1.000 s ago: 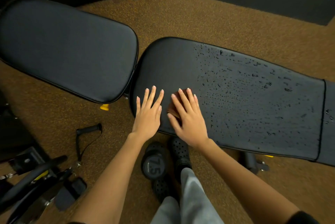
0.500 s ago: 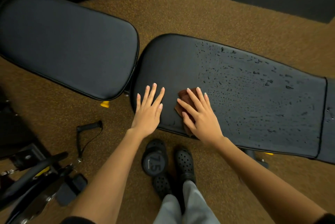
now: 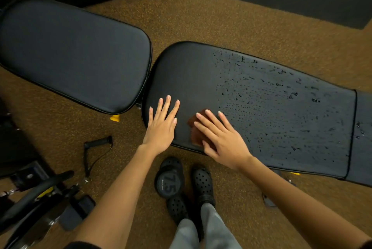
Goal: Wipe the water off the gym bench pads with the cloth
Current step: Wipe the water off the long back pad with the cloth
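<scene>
A: Where is the cloth [image 3: 198, 129], and what holds it?

B: The brown cloth lies flat on the long bench pad [image 3: 261, 107], near its front edge. The right hand [image 3: 223, 140] presses on it with straight, spread fingers; nothing is pinched. Most of the cloth is hidden under the palm.

A: And the left hand [image 3: 161, 127]?

B: It rests flat on the same pad, fingers straight and slightly fanned, just beside the cloth on the left, at the pad's rounded end. It appears to brace the body.

A: Which way does the water lie from the cloth?

B: The water drops [image 3: 281, 103] cover the pad to the right of the right hand, running along the pad's long axis toward its far right end. The strip around the two hands looks dry, as does the seat pad [image 3: 76, 55] on the left.

A: Which hand is nearer the wet area?

B: The right hand, so the wiping would likely proceed rightward along the pad's length.
</scene>
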Demonstrator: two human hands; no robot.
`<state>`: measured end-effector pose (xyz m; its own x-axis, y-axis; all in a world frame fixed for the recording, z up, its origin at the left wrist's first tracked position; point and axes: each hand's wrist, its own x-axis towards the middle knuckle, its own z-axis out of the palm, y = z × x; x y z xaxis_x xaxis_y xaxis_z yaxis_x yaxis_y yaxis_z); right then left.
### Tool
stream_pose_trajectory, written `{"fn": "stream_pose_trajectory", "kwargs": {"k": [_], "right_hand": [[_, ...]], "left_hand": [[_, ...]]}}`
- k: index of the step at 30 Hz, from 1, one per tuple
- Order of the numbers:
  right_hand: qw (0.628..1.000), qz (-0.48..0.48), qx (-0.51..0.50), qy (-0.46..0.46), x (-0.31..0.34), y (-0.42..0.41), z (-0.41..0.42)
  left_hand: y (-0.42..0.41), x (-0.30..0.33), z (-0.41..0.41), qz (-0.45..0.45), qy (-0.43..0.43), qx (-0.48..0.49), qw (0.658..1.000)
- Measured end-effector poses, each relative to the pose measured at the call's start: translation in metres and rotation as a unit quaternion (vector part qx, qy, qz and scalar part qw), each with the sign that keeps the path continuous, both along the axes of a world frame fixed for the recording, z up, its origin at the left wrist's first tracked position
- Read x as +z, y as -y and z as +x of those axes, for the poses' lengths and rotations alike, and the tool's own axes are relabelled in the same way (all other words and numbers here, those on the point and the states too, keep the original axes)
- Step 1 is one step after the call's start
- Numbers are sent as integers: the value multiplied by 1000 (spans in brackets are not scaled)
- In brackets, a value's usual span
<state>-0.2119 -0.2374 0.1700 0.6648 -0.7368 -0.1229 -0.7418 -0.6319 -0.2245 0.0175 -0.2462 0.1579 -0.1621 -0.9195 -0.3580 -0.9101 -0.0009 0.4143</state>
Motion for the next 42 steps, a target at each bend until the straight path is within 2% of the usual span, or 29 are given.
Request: {"fn": "stream_pose_trajectory", "kwargs": {"k": [2, 5, 8, 12, 16, 18, 21, 27, 29, 32, 35, 37, 40, 42], "right_hand": [[999, -3, -39, 11, 1, 7, 0], [991, 41, -108, 67, -1, 9, 23], [982, 82, -129, 114, -5, 2, 43], [995, 59, -24, 71, -7, -11, 29], [998, 14, 65, 13, -2, -5, -12], [999, -6, 34, 12, 0, 7, -29], [997, -14, -71, 29, 2, 33, -35], [979, 46, -170, 98, -5, 55, 2], [980, 44, -157, 111, -7, 47, 4], [989, 57, -62, 118, -7, 33, -12], [991, 63, -11, 116, -5, 35, -34], [991, 47, -47, 118, -6, 40, -31], [977, 31, -158, 139, -7, 41, 0], [974, 33, -169, 148, -9, 34, 20]], "left_hand": [[0, 0, -1, -2, 8, -2, 1000], [0, -1, -3, -3, 17, 3, 1000], [-1, 1, -6, -9, 15, 11, 1000], [-1, 5, -11, -16, 6, 37, 999], [4, 6, -19, -43, 11, 24, 999], [13, 9, -27, -36, -11, 22, 999], [29, 12, -40, -21, -28, 23, 999], [48, 13, -61, 18, -4, 27, 999], [47, 11, -62, 21, -3, 26, 999], [47, 12, -58, 13, -3, 23, 1000], [49, 16, -50, -9, 34, 2, 999], [51, 18, -44, -17, 57, -14, 998], [52, 23, -44, -10, 55, -7, 998], [51, 24, -47, -9, 48, 2, 999]]}}
